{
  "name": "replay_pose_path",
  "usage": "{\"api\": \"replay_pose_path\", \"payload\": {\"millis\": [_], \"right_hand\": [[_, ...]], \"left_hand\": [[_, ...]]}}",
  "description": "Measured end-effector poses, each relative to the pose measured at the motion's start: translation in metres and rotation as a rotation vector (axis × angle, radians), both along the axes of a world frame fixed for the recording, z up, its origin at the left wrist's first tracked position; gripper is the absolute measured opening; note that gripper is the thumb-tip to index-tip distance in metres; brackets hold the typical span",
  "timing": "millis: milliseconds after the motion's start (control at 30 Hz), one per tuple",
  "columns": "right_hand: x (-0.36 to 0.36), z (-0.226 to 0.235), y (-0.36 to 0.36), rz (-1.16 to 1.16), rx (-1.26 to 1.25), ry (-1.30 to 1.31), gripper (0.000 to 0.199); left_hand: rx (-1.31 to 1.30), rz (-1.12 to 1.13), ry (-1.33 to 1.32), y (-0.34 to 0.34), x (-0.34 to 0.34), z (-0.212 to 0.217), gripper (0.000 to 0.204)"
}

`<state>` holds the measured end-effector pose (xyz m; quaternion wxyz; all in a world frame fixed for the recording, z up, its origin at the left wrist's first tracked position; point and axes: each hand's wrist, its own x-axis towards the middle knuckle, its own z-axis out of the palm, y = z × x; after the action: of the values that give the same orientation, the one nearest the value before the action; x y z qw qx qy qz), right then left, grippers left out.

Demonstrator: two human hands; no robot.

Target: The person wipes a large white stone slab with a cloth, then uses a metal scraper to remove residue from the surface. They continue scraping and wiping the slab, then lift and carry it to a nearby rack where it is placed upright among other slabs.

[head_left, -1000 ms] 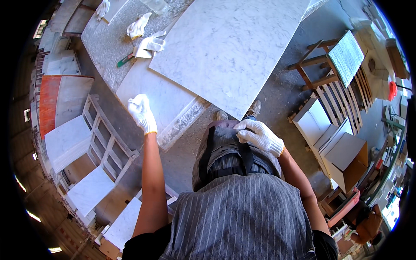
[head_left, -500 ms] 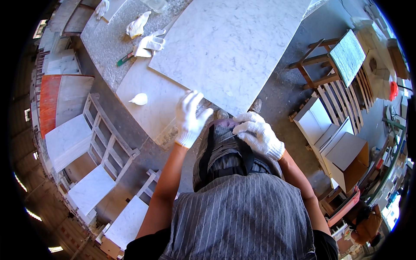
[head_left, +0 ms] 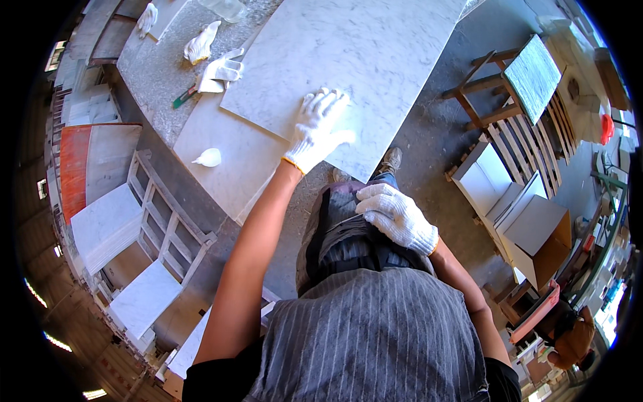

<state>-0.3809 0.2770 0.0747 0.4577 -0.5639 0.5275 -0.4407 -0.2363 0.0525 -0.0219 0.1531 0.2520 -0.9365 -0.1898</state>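
The left hand, in a white glove, lies flat with spread fingers on the large white marble slab, near its lower edge; it grips nothing. The slab rests on a grey stone workbench and fills the view from 11 to 1 o'clock. The right hand, also gloved, rests loosely open on the person's dark apron at the centre, holding nothing. At 10 o'clock from the left hand, 1 small white lump lies on a lower slab. Spare gloves lie at 11 o'clock.
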Motion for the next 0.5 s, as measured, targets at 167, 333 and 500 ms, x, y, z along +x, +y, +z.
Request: {"api": "replay_pose_path", "payload": {"millis": [167, 333, 500], "right_hand": [[-0.007, -0.003, 0.003, -0.121, -0.019, 0.02, 0.016], [-0.013, -0.002, 0.005, -0.126, 0.089, 0.068, 0.021], [-0.012, -0.003, 0.005, -0.132, 0.153, -0.008, 0.021]], "left_hand": [[0.012, 0.091, 0.071, -0.009, 0.013, -0.004, 0.063], [-0.095, -0.112, 0.031, 0.022, 0.024, 0.013, 0.052], [0.197, 0.011, 0.232, 0.023, 0.036, 0.01, 0.048]]}}
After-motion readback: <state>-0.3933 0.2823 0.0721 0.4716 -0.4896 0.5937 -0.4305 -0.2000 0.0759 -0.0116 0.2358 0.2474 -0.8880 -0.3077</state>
